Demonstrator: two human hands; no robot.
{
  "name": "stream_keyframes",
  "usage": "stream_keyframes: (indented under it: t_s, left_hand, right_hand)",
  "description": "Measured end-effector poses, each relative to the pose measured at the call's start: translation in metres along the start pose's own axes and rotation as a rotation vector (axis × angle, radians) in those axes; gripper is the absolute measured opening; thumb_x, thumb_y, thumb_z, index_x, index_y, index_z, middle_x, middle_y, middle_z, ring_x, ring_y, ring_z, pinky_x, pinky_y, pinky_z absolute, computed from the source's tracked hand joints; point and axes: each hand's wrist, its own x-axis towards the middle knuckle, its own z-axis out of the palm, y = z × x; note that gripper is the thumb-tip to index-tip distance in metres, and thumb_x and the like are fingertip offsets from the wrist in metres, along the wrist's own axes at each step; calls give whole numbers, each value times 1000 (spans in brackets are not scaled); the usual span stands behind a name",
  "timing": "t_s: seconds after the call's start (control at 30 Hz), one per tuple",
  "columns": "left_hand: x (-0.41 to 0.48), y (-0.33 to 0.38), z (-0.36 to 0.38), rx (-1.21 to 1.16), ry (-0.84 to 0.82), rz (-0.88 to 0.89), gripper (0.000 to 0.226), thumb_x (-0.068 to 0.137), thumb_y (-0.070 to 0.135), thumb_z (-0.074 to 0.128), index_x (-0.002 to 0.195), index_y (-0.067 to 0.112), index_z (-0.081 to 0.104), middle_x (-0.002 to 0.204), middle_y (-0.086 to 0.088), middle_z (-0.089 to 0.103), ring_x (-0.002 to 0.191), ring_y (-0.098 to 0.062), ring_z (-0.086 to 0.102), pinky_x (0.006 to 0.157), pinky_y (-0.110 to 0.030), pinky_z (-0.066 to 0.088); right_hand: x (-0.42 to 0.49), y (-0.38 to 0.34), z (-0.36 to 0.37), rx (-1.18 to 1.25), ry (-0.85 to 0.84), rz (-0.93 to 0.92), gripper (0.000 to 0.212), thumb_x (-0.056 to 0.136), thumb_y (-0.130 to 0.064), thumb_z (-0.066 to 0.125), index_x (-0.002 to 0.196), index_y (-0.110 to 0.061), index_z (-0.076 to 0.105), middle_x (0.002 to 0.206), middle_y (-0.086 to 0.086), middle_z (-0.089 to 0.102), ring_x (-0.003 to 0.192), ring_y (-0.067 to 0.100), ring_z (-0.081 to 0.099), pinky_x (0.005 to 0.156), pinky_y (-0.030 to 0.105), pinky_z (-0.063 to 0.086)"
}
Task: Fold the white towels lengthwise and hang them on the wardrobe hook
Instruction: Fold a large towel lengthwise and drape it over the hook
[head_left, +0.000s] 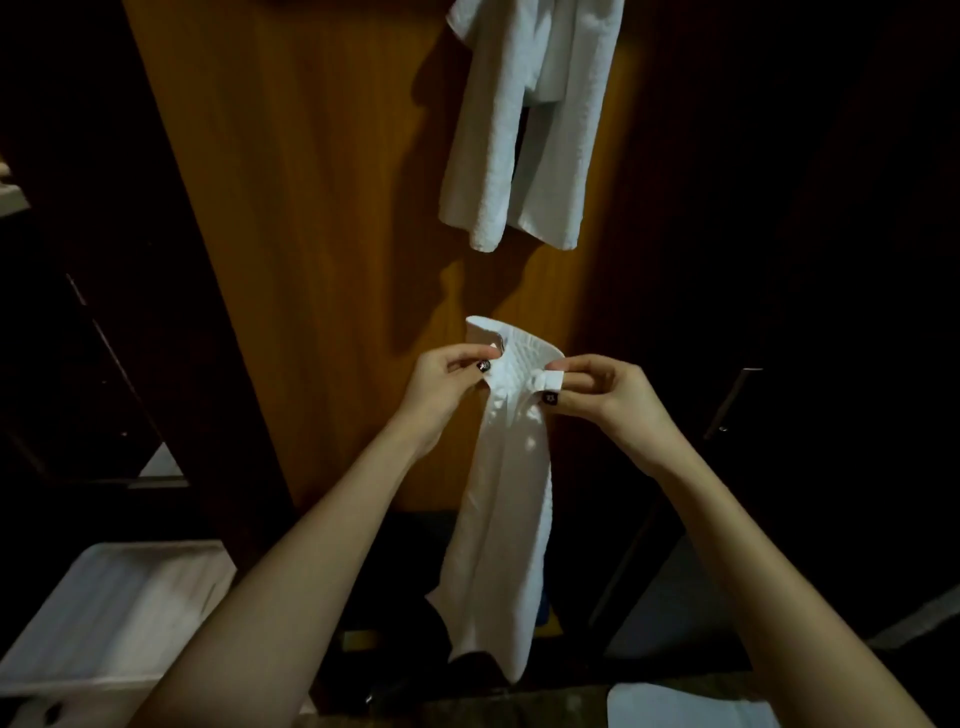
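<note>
While you stand facing the wardrobe door (311, 208), the frame records the following.

Held towel: a white towel (511, 493), folded into a long narrow strip, hangs from your two hands in front of the lower part of the door; its top edge stands just above your fingers, its lower end tapers to a point above the dark surface (493, 701).

Left hand: your left hand (441, 384) pinches the upper left edge of the strip between thumb and fingers, clenched on the cloth.

Right hand: your right hand (608, 389) pinches the upper right edge, where a small white tab of fabric (551, 380) sticks out between thumb and forefinger; also clenched on the cloth.

Hung towels: white towels (524, 130) already hang on the door, above the held strip and apart from it; the hook itself is out of frame, above the top edge.

Lower left: a pale tray-like box (104, 613) sits beside your left forearm; you cannot tell its contents.

Lower right: a white item (685, 706) lies at the bottom edge, only partly visible.

Lighting: dim; both sides of the door are nearly black.
</note>
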Motion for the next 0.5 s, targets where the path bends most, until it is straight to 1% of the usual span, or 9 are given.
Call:
stream_keyframes:
  t_s: [0.07,0.13,0.2,0.23,0.27,0.33,0.4,0.47,0.5]
  left_hand:
    - [-3,-1,2,-25,-56,-13,30,86,-6,61,90,22,71,98,6,71,94,-7,65,78,-17,51]
    - [-6,-3,3,21,-97,7,31,83,-6,64,89,24,72,97,11,71,95,-3,66,83,-19,51]
    - [-9,-2,5,15,-113,26,29,82,-6,67,89,21,70,91,11,72,89,-1,66,77,-17,51]
    - [-9,0,6,-13,-108,27,27,81,-6,68,90,20,68,86,9,72,86,-2,67,75,-16,50]
    - [-9,2,6,-47,-99,19,27,80,-5,69,92,19,65,82,7,73,82,-5,67,74,-17,50]
    - [-10,7,5,-112,-91,-12,27,80,-2,71,94,17,59,79,3,73,79,-11,66,76,-22,49]
    - [-11,12,3,-144,-94,-31,28,79,-2,71,95,15,56,78,0,73,77,-14,66,76,-25,49]
    - [-14,15,2,-169,-110,-53,27,78,-2,72,94,14,56,76,0,72,73,-12,66,68,-20,49]
    - [-17,17,2,-193,-120,-72,26,77,0,72,92,14,57,75,0,72,70,-9,66,64,-18,48]
  right_hand:
    - [-1,-1,2,-61,-37,-19,24,83,8,68,105,-2,66,95,14,74,86,16,73,79,23,58]
    - [1,0,4,-111,-7,-49,16,87,8,64,97,-3,67,87,15,74,81,20,73,82,29,59]
    - [3,2,6,-172,23,-82,13,88,7,62,90,-2,70,77,13,74,74,22,73,79,34,59]
    - [4,2,8,-211,22,-97,14,88,6,62,87,-6,71,75,8,74,72,20,72,75,31,59]
    - [4,2,10,-248,10,-116,17,88,3,64,83,-12,71,73,2,74,71,16,72,71,26,57]
    - [4,-1,14,-336,-4,-178,18,86,-5,70,79,-22,71,71,-9,72,69,4,68,67,16,51]
    - [7,-6,16,-458,4,-262,8,84,-13,74,80,-20,71,77,-11,64,71,2,60,66,12,44]
    - [9,-12,17,-574,-5,-339,5,84,-16,75,83,-15,70,87,-6,53,77,3,51,70,11,39]
    - [9,-14,19,-608,-23,-359,6,85,-16,74,84,-13,69,94,-4,52,84,5,51,76,11,39]
